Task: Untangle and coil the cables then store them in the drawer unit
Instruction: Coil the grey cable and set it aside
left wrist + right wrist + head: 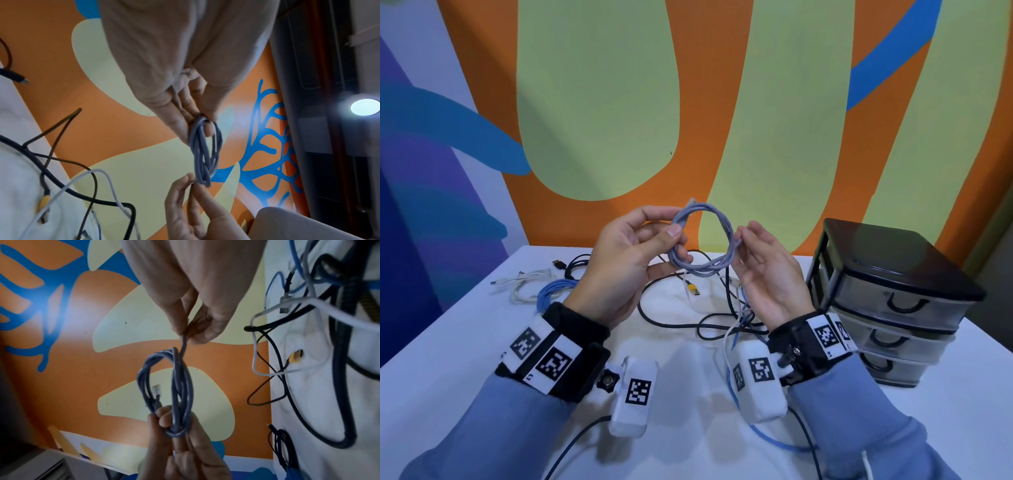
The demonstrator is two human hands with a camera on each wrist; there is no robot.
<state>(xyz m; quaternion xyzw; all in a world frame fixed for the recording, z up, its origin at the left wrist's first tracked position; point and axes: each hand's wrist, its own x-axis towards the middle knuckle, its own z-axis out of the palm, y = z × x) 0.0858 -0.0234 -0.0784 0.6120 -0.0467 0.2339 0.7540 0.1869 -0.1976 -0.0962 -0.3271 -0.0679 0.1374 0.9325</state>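
A lavender-grey cable (726, 236) is wound into a small coil held up above the white table (465, 342). My left hand (677, 241) grips the coil's left side between thumb and curled fingers. My right hand (739, 240) pinches the cable's loose tail at the coil's right side. In the left wrist view the coil (205, 151) hangs from my left hand (202, 120). From the right wrist the tail (184, 344) runs from my right hand (187, 334) into the coil (174, 386). The black-topped drawer unit (893, 267) stands at the right, all drawers closed.
Under my hands lies a tangle of black, white and blue cables (705, 318) with a yellow plug (692, 288). At the back left sit a white coil (527, 286), a blue coil (554, 291) and a black coil (575, 265). A painted wall rises behind the table.
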